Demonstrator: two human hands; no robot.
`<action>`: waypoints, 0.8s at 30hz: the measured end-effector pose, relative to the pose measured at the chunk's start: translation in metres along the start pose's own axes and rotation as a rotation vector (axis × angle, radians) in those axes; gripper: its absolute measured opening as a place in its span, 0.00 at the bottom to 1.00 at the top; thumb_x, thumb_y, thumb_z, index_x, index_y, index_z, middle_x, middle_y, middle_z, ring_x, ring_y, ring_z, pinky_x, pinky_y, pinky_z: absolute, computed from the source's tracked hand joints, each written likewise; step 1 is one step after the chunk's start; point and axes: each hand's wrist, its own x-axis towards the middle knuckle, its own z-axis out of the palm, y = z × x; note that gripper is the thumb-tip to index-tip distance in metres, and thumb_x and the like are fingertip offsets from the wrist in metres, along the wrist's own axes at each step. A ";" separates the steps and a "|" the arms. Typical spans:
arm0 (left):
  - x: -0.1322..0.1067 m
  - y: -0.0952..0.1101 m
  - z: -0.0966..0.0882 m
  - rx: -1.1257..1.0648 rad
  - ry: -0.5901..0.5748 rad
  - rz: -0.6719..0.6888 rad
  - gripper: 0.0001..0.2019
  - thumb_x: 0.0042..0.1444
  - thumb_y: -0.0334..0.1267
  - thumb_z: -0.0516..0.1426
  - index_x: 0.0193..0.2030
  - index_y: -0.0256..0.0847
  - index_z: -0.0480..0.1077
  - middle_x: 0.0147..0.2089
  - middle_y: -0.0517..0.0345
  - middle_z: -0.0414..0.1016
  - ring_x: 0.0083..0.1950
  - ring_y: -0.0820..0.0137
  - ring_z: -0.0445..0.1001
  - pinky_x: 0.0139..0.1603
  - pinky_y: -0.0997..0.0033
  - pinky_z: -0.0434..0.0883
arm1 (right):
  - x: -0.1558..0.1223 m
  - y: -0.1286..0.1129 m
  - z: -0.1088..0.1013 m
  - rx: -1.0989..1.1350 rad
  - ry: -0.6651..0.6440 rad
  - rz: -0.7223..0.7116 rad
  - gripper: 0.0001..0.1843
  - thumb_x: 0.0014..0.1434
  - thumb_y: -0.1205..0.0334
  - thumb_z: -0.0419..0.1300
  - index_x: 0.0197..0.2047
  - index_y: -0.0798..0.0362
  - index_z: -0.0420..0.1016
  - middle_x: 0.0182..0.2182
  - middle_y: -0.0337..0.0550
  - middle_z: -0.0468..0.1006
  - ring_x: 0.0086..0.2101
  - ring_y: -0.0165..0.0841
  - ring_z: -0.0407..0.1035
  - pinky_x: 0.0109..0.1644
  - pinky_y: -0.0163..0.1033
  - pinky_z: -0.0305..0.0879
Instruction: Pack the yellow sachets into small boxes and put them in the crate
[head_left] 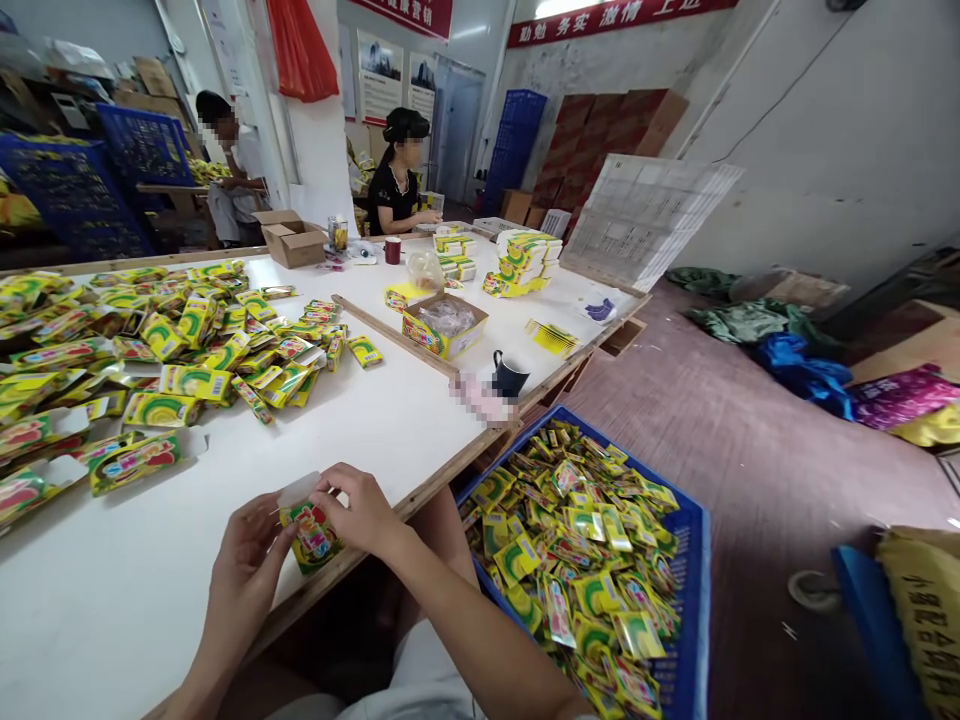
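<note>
Left hand (244, 572) and right hand (361, 512), fingers curled, both in a pinch grip on one small yellow carton (315, 535), flap open, over the white table (112, 610) edge.

Bare left hand (244, 575) low at centre, palm turned inward, fingers (264, 522) curled and pinching. Right hand (364, 510) just beside it, knuckles up, fingertips closed; bare right forearm (480, 630) runs down-right.

White walls (825, 120), reddish floor (750, 450)
</note>
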 end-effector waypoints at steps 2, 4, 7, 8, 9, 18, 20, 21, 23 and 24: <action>0.000 0.000 0.004 -0.045 0.021 -0.006 0.30 0.53 0.48 0.62 0.61 0.52 0.58 0.52 0.54 0.75 0.51 0.61 0.76 0.47 0.64 0.75 | -0.001 0.001 0.002 0.048 0.055 -0.006 0.10 0.57 0.69 0.59 0.43 0.50 0.72 0.36 0.37 0.76 0.37 0.31 0.72 0.44 0.35 0.69; 0.000 0.002 0.006 -0.004 -0.018 0.006 0.26 0.54 0.48 0.60 0.59 0.50 0.62 0.53 0.53 0.75 0.52 0.61 0.75 0.51 0.62 0.74 | -0.004 0.000 0.002 0.080 0.082 -0.032 0.14 0.59 0.70 0.57 0.47 0.49 0.70 0.38 0.38 0.76 0.39 0.31 0.72 0.46 0.36 0.69; -0.001 0.008 0.006 0.095 -0.038 0.060 0.17 0.56 0.50 0.58 0.49 0.45 0.72 0.53 0.52 0.75 0.55 0.59 0.73 0.58 0.60 0.70 | -0.011 -0.003 0.000 0.078 0.033 -0.106 0.08 0.59 0.69 0.57 0.41 0.49 0.74 0.40 0.40 0.77 0.43 0.33 0.71 0.50 0.39 0.68; -0.002 0.011 0.006 0.105 -0.035 0.073 0.16 0.56 0.49 0.57 0.47 0.44 0.73 0.52 0.52 0.76 0.55 0.59 0.73 0.58 0.60 0.70 | -0.012 -0.005 -0.002 0.086 0.014 -0.127 0.06 0.58 0.67 0.59 0.40 0.49 0.74 0.41 0.41 0.77 0.44 0.34 0.71 0.50 0.39 0.68; -0.003 0.014 0.006 0.104 -0.024 0.081 0.15 0.57 0.49 0.57 0.46 0.44 0.74 0.51 0.52 0.77 0.54 0.59 0.73 0.57 0.60 0.70 | -0.013 -0.007 -0.003 0.097 0.002 -0.139 0.06 0.58 0.66 0.61 0.40 0.49 0.74 0.41 0.41 0.77 0.45 0.34 0.71 0.50 0.39 0.68; -0.003 0.025 0.014 0.054 0.110 0.013 0.14 0.56 0.49 0.58 0.42 0.42 0.74 0.42 0.52 0.80 0.43 0.62 0.78 0.44 0.64 0.75 | -0.006 -0.014 -0.001 0.010 0.049 -0.052 0.04 0.60 0.65 0.58 0.36 0.51 0.75 0.32 0.39 0.77 0.34 0.31 0.71 0.41 0.36 0.68; -0.001 0.025 0.015 0.055 0.116 0.007 0.13 0.56 0.48 0.58 0.41 0.42 0.74 0.41 0.52 0.80 0.42 0.62 0.78 0.43 0.65 0.75 | -0.004 -0.014 -0.002 0.004 0.051 -0.037 0.05 0.60 0.65 0.58 0.35 0.51 0.75 0.31 0.38 0.77 0.33 0.31 0.70 0.40 0.35 0.68; -0.001 0.024 0.015 0.057 0.112 0.006 0.12 0.56 0.48 0.58 0.40 0.42 0.74 0.41 0.52 0.80 0.42 0.62 0.78 0.43 0.65 0.75 | -0.004 -0.014 -0.003 0.001 0.052 -0.036 0.05 0.60 0.65 0.57 0.35 0.51 0.75 0.30 0.38 0.77 0.33 0.31 0.70 0.40 0.35 0.67; -0.003 0.021 0.014 0.062 0.106 0.029 0.11 0.57 0.47 0.58 0.40 0.44 0.75 0.42 0.53 0.80 0.44 0.62 0.77 0.46 0.64 0.75 | -0.006 -0.013 -0.004 0.004 0.044 -0.049 0.06 0.61 0.64 0.57 0.35 0.51 0.75 0.30 0.39 0.77 0.33 0.32 0.71 0.40 0.36 0.68; -0.005 0.020 0.014 0.065 0.099 0.052 0.10 0.57 0.46 0.58 0.41 0.45 0.76 0.43 0.53 0.80 0.46 0.61 0.77 0.48 0.63 0.74 | -0.007 -0.012 -0.004 0.014 0.034 -0.062 0.06 0.61 0.63 0.57 0.35 0.51 0.75 0.31 0.39 0.77 0.34 0.32 0.71 0.41 0.36 0.68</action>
